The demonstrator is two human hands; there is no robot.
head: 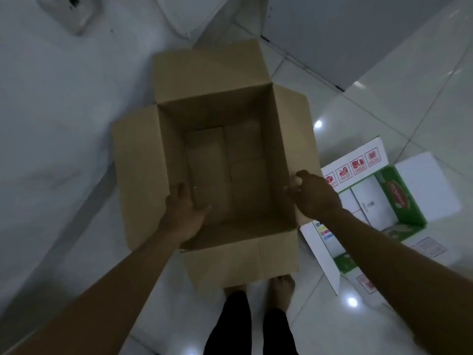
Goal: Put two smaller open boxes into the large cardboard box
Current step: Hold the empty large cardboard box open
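Left hand grips the big cardboard box's left wall mid-frame; right hand seems pinched on its right wall. White-green box sits lower right.

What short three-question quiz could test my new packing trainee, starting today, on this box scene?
1. True or false: the large cardboard box has its flaps open.
2. Which hand grips the box's right wall: A left hand, B right hand?
3. Fill in: the white and green box lies on the floor to the box's ____.

Key: 1 true; 2 B; 3 right.
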